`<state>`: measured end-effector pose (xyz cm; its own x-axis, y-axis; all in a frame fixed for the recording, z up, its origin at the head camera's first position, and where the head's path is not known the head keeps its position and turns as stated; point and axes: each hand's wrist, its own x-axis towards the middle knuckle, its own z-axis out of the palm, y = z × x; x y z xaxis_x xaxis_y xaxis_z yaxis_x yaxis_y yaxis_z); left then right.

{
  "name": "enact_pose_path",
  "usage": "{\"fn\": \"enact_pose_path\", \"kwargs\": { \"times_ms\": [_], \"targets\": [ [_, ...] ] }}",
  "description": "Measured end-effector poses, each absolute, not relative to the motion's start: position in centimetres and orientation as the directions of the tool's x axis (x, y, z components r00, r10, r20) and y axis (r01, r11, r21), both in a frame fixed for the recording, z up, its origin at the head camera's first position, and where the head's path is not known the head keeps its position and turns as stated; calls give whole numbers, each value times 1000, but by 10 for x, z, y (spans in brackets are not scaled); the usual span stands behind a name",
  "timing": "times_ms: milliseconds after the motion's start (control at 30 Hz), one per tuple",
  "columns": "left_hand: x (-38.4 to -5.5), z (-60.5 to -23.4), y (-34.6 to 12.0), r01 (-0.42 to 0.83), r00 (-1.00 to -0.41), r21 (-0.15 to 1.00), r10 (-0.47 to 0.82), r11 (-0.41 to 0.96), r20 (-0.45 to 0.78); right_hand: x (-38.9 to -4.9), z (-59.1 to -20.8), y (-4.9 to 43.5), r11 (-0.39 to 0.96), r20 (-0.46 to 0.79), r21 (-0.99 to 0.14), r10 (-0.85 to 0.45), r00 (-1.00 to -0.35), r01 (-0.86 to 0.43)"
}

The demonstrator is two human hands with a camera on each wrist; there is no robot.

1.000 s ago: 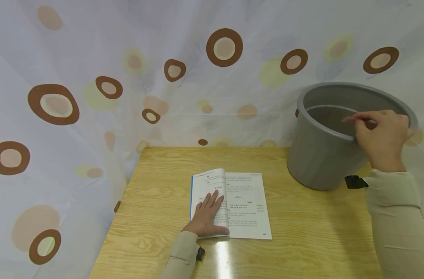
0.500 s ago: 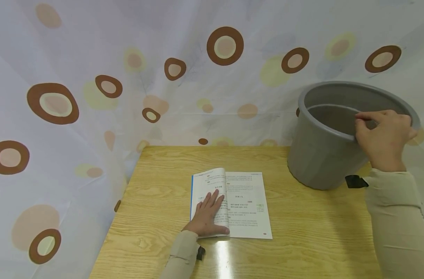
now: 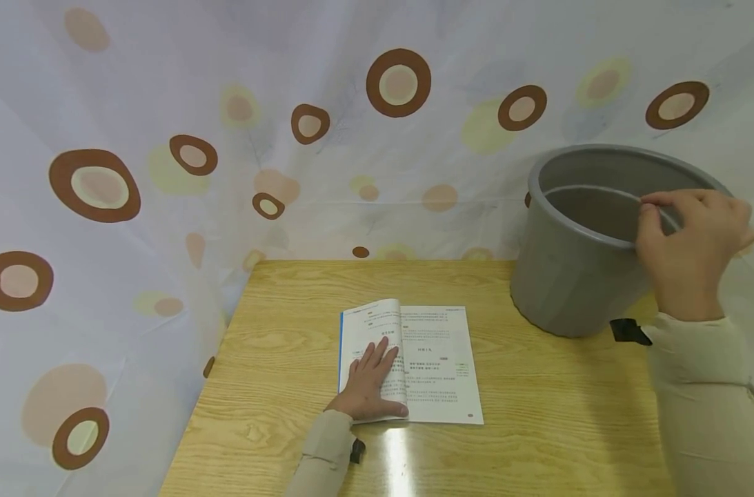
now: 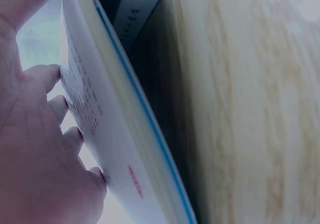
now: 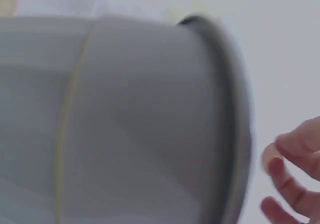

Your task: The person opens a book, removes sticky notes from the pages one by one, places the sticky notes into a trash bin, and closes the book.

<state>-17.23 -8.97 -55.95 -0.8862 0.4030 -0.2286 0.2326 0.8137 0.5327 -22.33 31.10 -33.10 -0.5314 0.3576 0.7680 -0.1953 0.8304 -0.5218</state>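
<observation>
Wooden table (image 3: 538, 428), pale yellow grain, a bright glare strip near the front edge. Behind and to both sides hangs a white curtain (image 3: 165, 83) printed with brown rings and faded yellow and peach dots; it closes off the room on three sides, so nothing beyond it shows.

Open book (image 3: 414, 362) lies flat near the table's middle, printed pages up, blue edge along its left side. Left hand (image 3: 369, 386) rests palm-down on the left page, fingers straight and spread, pressing the page. In the left wrist view the fingers (image 4: 47, 76) lie against the printed page, which bows up off the wood.

Grey bucket (image 3: 575, 276) stands at the table's back right corner, tilted, mouth towards the camera. Right hand (image 3: 693, 241) is at its near rim, fingers curled above the opening; whether they pinch anything cannot be told. In the right wrist view the fingertips (image 5: 285, 171) sit just beside the bucket's rim, apart from it, blurred.

Cream sleeves on both arms. A small black object (image 3: 628, 330) lies beside the bucket's base.
</observation>
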Motion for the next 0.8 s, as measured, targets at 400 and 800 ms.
{"fn": "enact_pose_path", "kwargs": {
  "times_ms": [400, 800],
  "targets": [
    [-168, -550, -91, 161, -913, 654, 363, 739, -186, -179, -333, 244, 792, 911, -408, 322, -256, -454],
    [-168, -534, -93, -140, -990, 708, -100, 692, -98, -159, -392, 231, 776, 884, -394, 172, -435, -493]
  ]
}}
